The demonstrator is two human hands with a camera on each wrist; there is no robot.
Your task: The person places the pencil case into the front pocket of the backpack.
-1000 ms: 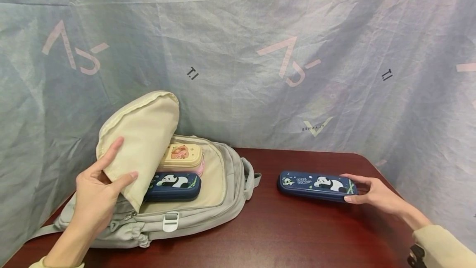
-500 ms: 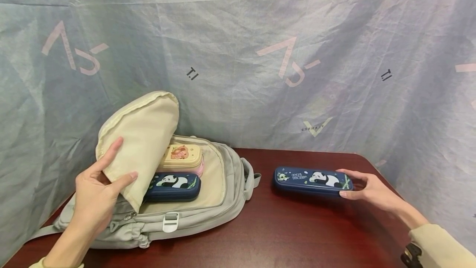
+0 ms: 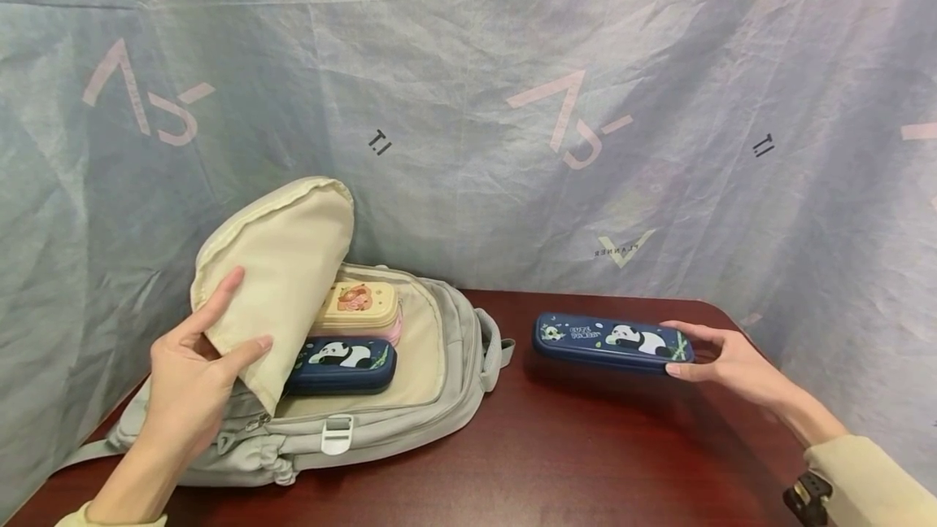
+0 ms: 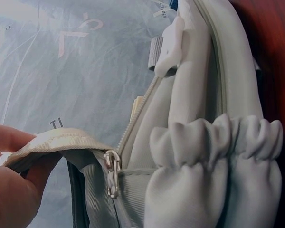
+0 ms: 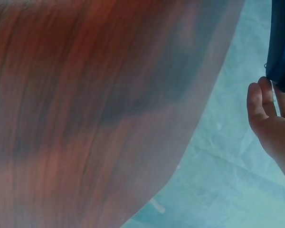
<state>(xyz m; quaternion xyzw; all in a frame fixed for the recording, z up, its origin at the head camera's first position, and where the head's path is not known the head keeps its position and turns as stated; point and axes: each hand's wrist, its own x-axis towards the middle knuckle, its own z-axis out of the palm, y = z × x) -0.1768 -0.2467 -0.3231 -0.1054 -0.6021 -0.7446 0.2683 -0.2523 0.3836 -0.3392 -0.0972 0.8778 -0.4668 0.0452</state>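
On the left of the head view lies a grey backpack [image 3: 398, 433], its front flap [image 3: 293, 267] folded up. My left hand [image 3: 192, 376] pinches the edge of that cream-lined flap between thumb and fingers, also visible beside the zipper pull [image 4: 112, 173] in the left wrist view. Inside the backpack are a navy panda pencil case [image 3: 344, 376] and, behind it, a yellow pencil case [image 3: 362, 303] on top of a pink one. My right hand [image 3: 721, 360] grips the right end of a second navy panda pencil case [image 3: 586, 344], held above the table with its shadow below.
The dark red table [image 3: 527, 462] stretches between the backpack and my right arm. A grey printed cloth [image 3: 468, 104] hangs behind and at both sides. A carry handle [image 3: 489, 348] sticks out from the backpack's right end.
My right hand has lifted the second navy pencil case off the table and shifted it slightly left. The left hand and the flap stay in place.
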